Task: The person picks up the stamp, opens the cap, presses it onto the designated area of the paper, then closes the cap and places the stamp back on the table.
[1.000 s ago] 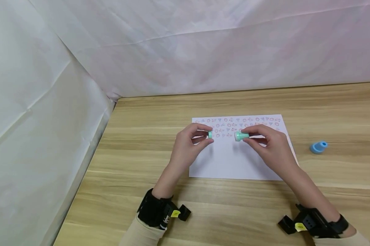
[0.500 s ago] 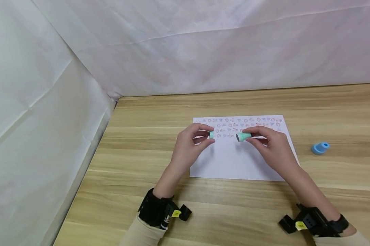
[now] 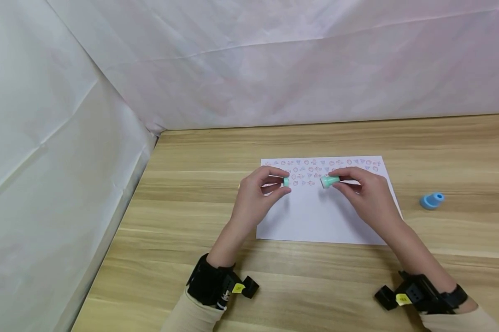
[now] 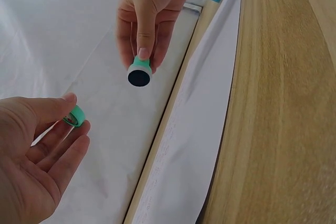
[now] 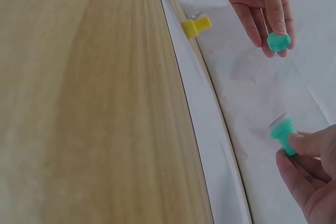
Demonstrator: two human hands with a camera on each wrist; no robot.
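Observation:
My left hand (image 3: 279, 182) pinches a small green cap (image 3: 286, 181) between thumb and fingers over the white paper (image 3: 315, 221). My right hand (image 3: 338, 180) grips a green stamp (image 3: 328, 181) by its handle, lying sideways with its face turned toward the cap. A short gap separates the two. In the left wrist view the stamp (image 4: 139, 73) shows a dark round face, and the cap (image 4: 76, 116) sits at my left fingertips (image 4: 69, 98). The right wrist view shows the stamp (image 5: 283, 132) low right and the cap (image 5: 278, 41) above it.
Rows of small stamped marks (image 3: 321, 163) run along the paper's far edge. A blue stamp (image 3: 431, 200) lies on the wooden table (image 3: 191, 221) to the right of the paper. A yellow stamp (image 5: 197, 26) lies by the paper's left side. White sheeting (image 3: 67, 138) walls the left and back.
My right hand has shifted the green stamp slightly away from me and to the right. The left hand with the cap has barely moved.

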